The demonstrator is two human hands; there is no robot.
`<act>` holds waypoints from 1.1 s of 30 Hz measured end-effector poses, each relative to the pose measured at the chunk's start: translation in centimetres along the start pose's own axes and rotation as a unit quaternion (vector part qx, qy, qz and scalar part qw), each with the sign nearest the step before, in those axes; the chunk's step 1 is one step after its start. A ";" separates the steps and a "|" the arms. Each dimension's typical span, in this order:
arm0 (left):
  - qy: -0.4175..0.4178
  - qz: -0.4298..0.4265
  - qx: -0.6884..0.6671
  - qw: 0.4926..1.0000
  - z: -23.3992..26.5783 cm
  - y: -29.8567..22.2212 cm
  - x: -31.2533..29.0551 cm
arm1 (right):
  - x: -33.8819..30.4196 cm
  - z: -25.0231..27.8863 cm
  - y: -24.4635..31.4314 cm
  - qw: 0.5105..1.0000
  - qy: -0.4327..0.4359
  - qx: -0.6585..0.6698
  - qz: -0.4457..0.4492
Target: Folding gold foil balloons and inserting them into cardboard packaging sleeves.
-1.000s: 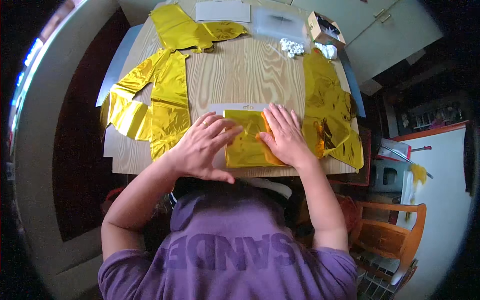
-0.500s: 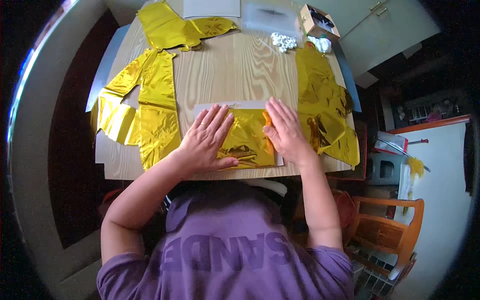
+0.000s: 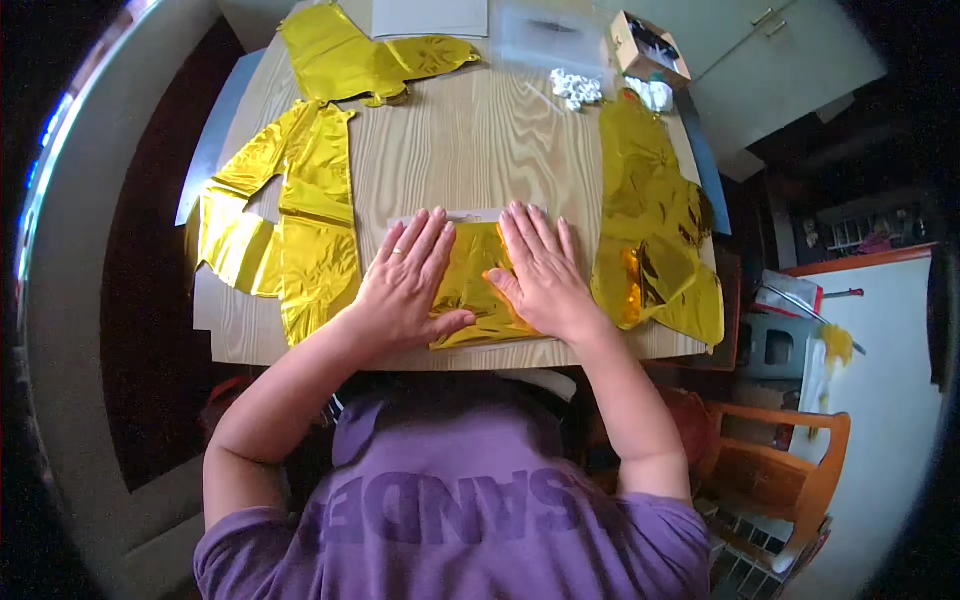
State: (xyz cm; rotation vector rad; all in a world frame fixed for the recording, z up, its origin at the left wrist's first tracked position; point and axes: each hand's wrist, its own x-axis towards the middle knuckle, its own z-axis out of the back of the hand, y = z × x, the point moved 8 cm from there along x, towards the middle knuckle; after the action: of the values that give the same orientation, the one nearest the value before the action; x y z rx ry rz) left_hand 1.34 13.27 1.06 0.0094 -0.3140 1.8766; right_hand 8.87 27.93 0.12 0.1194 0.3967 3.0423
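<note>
A folded gold foil balloon lies at the table's front edge on a white card, whose far strip shows beyond the foil. My left hand rests flat on its left side, fingers pointing away from me and thumb out over the foil. Flat on the right part is my right hand, fingers outstretched, with a shiny orange-looking foil edge beside its thumb and index finger. Neither hand grips anything. The card's lower part is hidden by the foil and hands.
Flat gold foil balloons lie at the left, far left and right of the wooden table. Toward the back are a clear plastic bag, small white pieces and an open box. A wooden chair stands at the right.
My right hand has slid left across the folded foil, closer to my left hand. My left hand stays nearly in place on the foil.
</note>
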 end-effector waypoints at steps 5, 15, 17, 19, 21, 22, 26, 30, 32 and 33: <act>0.020 0.003 0.038 0.999 -0.2 0.4 -0.6 | 0.2 -0.2 0.2 0.999 0.027 -0.022 -0.010; 0.075 0.017 0.006 0.997 -0.3 0.0 0.0 | 11.4 9.8 -9.9 0.956 -0.080 0.258 -0.116; 0.070 0.002 -0.002 0.998 0.1 -0.6 0.5 | 17.5 11.7 -17.1 0.939 -0.207 0.257 -0.100; 0.075 -0.001 -0.009 0.997 0.2 -0.6 1.0 | 23.4 10.4 -25.4 0.935 -0.192 0.226 -0.194; 0.056 -0.002 -0.029 0.998 0.3 -0.4 0.8 | 28.4 9.1 -30.4 0.935 -0.178 0.164 -0.260; 0.057 0.004 -0.028 0.998 0.3 -0.2 0.7 | 30.2 9.6 -30.8 0.930 -0.183 0.125 -0.294; 0.085 0.011 -0.056 0.995 0.3 -0.1 1.0 | 33.2 7.5 -35.8 0.909 -0.178 0.009 -0.376; 0.095 0.031 -0.048 0.994 0.6 0.2 0.7 | 34.9 6.4 -33.3 0.912 -0.106 0.108 -0.381; 0.088 0.028 -0.050 0.994 0.7 0.1 0.5 | 35.2 5.7 -34.2 0.915 -0.130 0.120 -0.363; 0.088 0.021 -0.053 0.994 0.7 0.0 0.8 | 34.9 5.7 -35.4 0.913 -0.146 0.123 -0.359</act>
State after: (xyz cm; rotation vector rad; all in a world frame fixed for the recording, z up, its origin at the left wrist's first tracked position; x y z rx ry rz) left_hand 0.98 13.91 1.89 -0.2349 -0.2926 1.8857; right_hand -23.18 66.32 -1.22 0.3488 0.6286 2.1990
